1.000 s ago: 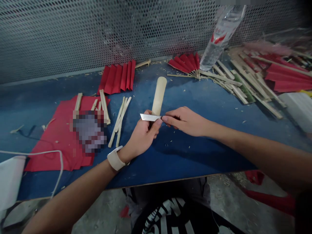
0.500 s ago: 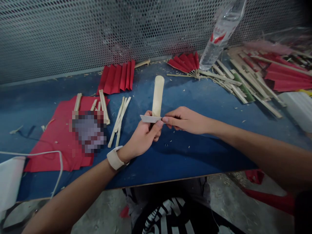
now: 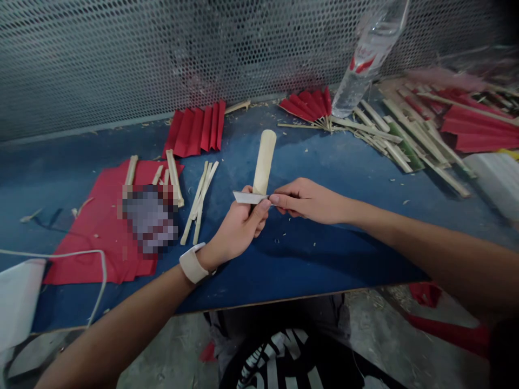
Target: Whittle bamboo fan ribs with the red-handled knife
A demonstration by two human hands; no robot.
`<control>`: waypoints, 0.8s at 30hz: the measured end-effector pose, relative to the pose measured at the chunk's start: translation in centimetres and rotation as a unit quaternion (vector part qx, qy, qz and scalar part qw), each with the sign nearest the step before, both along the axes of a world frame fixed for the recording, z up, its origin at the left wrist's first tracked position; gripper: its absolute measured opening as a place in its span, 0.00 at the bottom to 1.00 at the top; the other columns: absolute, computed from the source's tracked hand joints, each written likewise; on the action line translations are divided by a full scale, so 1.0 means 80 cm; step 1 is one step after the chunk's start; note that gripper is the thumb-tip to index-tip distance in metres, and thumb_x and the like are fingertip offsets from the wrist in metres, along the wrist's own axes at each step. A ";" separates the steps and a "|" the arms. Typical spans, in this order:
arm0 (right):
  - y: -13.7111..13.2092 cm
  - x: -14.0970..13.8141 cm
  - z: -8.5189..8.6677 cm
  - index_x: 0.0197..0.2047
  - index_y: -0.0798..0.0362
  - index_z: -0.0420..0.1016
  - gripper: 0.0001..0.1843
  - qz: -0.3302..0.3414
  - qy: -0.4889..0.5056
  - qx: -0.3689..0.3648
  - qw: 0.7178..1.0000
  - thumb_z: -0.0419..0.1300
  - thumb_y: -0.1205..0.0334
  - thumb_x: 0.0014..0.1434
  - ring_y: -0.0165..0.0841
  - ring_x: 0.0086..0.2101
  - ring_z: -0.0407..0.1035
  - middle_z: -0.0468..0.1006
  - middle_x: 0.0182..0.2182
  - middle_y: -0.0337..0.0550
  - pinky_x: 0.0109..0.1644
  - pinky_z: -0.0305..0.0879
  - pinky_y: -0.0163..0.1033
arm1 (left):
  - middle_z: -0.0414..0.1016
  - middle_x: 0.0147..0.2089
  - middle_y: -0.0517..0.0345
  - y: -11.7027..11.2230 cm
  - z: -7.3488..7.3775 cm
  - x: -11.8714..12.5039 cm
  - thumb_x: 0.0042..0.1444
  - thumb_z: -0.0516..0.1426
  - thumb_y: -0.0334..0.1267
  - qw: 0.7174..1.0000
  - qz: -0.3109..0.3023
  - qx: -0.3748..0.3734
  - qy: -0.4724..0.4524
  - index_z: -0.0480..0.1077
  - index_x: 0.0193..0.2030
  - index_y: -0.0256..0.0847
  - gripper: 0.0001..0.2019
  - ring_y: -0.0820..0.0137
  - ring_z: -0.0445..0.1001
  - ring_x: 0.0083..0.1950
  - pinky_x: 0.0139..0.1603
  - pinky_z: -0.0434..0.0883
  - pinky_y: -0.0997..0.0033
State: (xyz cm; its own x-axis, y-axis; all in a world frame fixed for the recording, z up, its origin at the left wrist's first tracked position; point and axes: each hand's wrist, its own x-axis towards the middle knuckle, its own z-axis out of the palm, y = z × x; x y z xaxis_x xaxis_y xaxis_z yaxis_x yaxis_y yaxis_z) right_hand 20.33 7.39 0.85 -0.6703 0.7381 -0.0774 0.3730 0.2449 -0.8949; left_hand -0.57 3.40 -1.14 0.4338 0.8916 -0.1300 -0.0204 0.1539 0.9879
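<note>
My left hand (image 3: 245, 224) is closed around the lower end of a pale, flat bamboo strip (image 3: 265, 159), which points away from me with a rounded far end. In my right hand (image 3: 298, 200) is a knife with a flat grey blade (image 3: 245, 198); its handle is hidden by the fingers. The blade lies crosswise over the strip's near end, beside my left thumb. Both hands are just above the blue table (image 3: 308, 265). Left of them, several thin bamboo sticks (image 3: 198, 202) lie crossed.
Red paper sheets (image 3: 97, 232) with bamboo pieces and a blurred-out object (image 3: 150, 219) lie left. Behind are pleated red paper (image 3: 194, 128), a red paper fan (image 3: 310, 105) and a water bottle (image 3: 365, 59) by a perforated panel (image 3: 121, 59). Bamboo strips (image 3: 417, 129) are heaped right.
The far end of the bamboo strip has tipped slightly right. The knife blade has turned a little, showing more of its face. Both hands keep their grip in nearly the same place.
</note>
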 end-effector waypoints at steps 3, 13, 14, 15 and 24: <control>0.000 -0.001 0.000 0.28 0.53 0.71 0.29 -0.002 -0.005 0.011 1.000 0.54 0.39 0.72 0.27 0.23 0.63 0.69 0.20 0.35 0.31 0.56 0.36 | 0.56 0.27 0.72 0.000 -0.001 0.001 0.66 0.61 0.60 1.000 0.008 -0.003 -0.001 0.52 0.39 0.46 0.25 0.82 0.54 0.20 0.17 0.53 0.81; -0.002 -0.003 -0.001 0.28 0.52 0.70 0.30 -0.027 -0.036 0.066 0.997 0.51 0.39 0.73 0.27 0.23 0.63 0.71 0.22 0.36 0.31 0.53 0.37 | 0.56 0.24 0.72 0.002 0.000 0.000 0.68 0.60 0.56 0.999 0.025 0.017 0.023 0.55 0.39 0.45 0.21 0.81 0.53 0.19 0.16 0.54 0.80; -0.002 -0.003 -0.001 0.27 0.52 0.69 0.30 -0.028 -0.037 0.069 0.997 0.51 0.39 0.73 0.27 0.23 0.63 0.71 0.22 0.36 0.31 0.53 0.37 | 0.56 0.24 0.72 0.002 0.000 0.000 0.68 0.59 0.56 0.999 0.025 0.024 0.029 0.56 0.38 0.45 0.21 0.81 0.53 0.19 0.17 0.54 0.79; -0.003 -0.003 0.000 0.27 0.52 0.69 0.30 -0.030 -0.037 0.072 0.996 0.51 0.39 0.73 0.27 0.23 0.63 0.71 0.22 0.36 0.30 0.52 0.37 | 0.56 0.24 0.72 0.002 0.000 -0.001 0.68 0.59 0.56 0.998 0.028 0.032 0.035 0.56 0.38 0.45 0.21 0.81 0.54 0.19 0.17 0.55 0.79; -0.005 -0.005 -0.001 0.29 0.53 0.71 0.32 -0.045 -0.054 0.092 0.993 0.50 0.37 0.74 0.27 0.24 0.63 0.73 0.23 0.38 0.31 0.51 0.37 | 0.60 0.23 0.67 0.004 0.001 -0.005 0.70 0.58 0.55 0.987 0.053 0.105 0.105 0.62 0.35 0.43 0.20 0.79 0.59 0.21 0.20 0.59 0.77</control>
